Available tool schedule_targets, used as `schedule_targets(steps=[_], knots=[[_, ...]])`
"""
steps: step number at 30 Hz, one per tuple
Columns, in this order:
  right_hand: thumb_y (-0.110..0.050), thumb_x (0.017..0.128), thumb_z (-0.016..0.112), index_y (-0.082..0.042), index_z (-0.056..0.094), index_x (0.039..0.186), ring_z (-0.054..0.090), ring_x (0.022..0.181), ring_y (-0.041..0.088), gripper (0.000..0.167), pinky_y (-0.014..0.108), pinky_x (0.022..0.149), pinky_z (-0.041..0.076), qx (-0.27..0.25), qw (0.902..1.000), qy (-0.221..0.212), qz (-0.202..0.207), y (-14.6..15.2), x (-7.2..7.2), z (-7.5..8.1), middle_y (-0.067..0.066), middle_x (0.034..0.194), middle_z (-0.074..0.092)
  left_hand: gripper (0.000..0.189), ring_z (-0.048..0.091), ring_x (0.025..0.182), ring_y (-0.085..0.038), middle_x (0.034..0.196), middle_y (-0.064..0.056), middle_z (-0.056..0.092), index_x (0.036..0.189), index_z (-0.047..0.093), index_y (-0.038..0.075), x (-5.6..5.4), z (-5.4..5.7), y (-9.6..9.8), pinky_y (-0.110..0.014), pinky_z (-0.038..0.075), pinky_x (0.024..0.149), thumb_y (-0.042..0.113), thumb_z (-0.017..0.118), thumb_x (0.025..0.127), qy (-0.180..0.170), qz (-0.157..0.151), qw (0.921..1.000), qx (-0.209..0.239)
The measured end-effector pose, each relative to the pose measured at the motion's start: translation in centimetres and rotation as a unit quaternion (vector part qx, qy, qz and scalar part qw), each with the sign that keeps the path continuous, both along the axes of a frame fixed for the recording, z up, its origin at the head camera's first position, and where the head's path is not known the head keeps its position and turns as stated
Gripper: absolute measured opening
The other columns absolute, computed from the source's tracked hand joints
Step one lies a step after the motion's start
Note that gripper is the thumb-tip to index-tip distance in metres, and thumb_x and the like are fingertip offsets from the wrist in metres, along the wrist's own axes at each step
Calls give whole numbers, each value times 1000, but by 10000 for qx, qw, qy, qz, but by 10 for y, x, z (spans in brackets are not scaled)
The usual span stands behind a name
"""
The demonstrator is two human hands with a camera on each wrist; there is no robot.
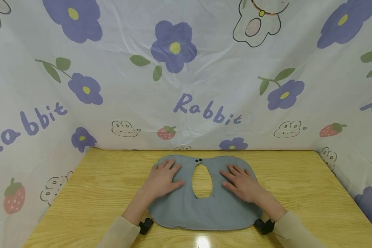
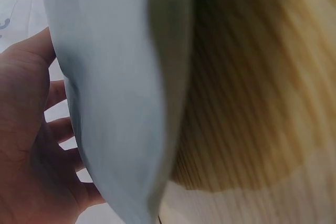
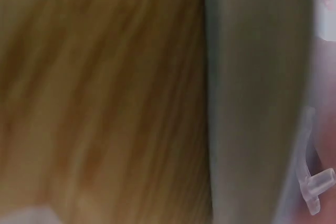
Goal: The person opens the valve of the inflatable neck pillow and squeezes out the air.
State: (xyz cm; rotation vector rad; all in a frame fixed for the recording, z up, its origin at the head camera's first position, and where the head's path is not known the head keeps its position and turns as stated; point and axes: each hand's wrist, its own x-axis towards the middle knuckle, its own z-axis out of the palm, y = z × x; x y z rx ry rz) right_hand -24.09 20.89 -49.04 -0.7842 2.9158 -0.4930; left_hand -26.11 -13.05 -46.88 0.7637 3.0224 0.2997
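Note:
A grey-blue bib [image 1: 204,213] lies spread on the wooden table in the head view. It has an oval neck opening in the middle and two small dark snaps [image 1: 198,160] at its top edge. My left hand [image 1: 164,177] rests on the bib's left half, fingers spread. On the right half rests my right hand [image 1: 243,182], its fingers extended too. In the left wrist view the bib's edge [image 2: 113,98] hides the fingertips. The right wrist view shows the bib's edge [image 3: 257,98] close up and blurred, with the hand mostly hidden.
The yellow wood-grain table [image 1: 105,193] extends to both sides of the bib. A white cloth [image 1: 204,79] printed with flowers, rabbits and strawberries hangs behind and at the sides. Black wrist fittings [image 1: 146,226] sit beside both forearms. Beside the right hand is a clear plastic piece [image 3: 317,183].

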Motion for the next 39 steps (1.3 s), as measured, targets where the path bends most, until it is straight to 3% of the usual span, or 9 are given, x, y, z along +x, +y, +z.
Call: schedule_targets(steps=[9,15,24,31,35,39], knots=[[-41,109,50,-8,49,154,29,146,50,56,77,109,24,108,9999,-66,62,0,1,0,29,159,34,67,41,142,-43,155,-16,46,149,56,16,0,-2,4,-71,36,105,53,70,95,-69,189,9997,-155],[-40,108,51,-8,47,155,28,147,50,57,77,108,23,240,9996,-143,104,-1,2,1,30,159,33,66,41,142,-44,154,-17,47,149,56,16,-3,-4,5,-72,37,104,50,72,94,-198,213,9996,-28],[-45,108,49,-5,45,155,25,147,53,62,78,108,21,130,9994,-264,206,0,0,-1,33,159,30,66,40,142,-46,153,-15,47,149,56,16,-2,5,11,-72,39,102,49,71,94,-441,364,9975,-411],[-43,108,50,-7,44,156,24,147,54,60,79,108,21,-107,9993,-255,244,0,7,12,32,160,29,55,42,141,-44,151,-17,50,145,60,12,8,13,6,-68,40,105,39,71,97,5,76,10000,-65],[-44,108,50,-9,41,158,22,148,54,62,77,109,21,-76,9992,-268,271,2,13,19,30,162,25,56,41,141,-44,152,-17,49,147,58,13,18,10,1,-68,39,106,38,70,98,309,-210,9993,40],[-44,107,52,-9,41,158,22,148,53,63,78,108,23,5,9993,-222,293,2,21,19,30,163,24,61,38,143,-47,155,-17,45,150,55,14,25,5,-3,-69,39,104,43,69,99,399,-253,9989,23]])
